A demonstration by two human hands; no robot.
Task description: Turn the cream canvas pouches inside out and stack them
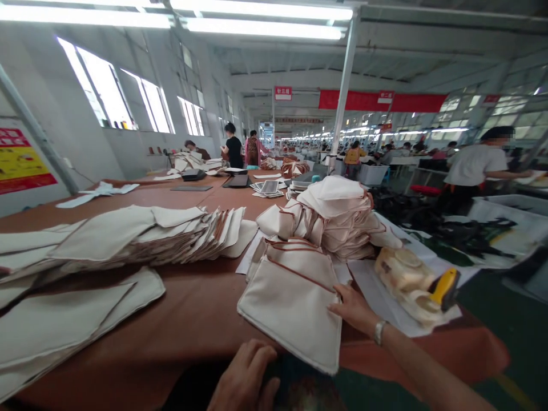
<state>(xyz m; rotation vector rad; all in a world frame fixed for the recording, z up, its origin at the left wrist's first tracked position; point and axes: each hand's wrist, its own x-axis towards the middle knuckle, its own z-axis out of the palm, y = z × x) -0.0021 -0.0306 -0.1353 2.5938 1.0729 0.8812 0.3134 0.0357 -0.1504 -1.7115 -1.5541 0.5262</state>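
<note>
A cream fabric bag panel with brown piping [291,308] lies at the near edge of the brown table [188,319]. My right hand [353,308] rests on its right edge, fingers stretched flat. My left hand [246,377] sits at the table's near edge just left of the panel's lower corner, fingers loosely curled down, holding nothing that shows. Behind the panel rises a heap of sewn cream bags [334,220]. A fanned row of flat cream panels [171,231] stretches across the left of the table.
A yellow-handled tool wrapped in tape [417,282] lies on white paper to the right. More cream panels [64,325] cover the near left. Dark trays and stacks [240,181] sit farther down the table. Several people work at the far end and at the right.
</note>
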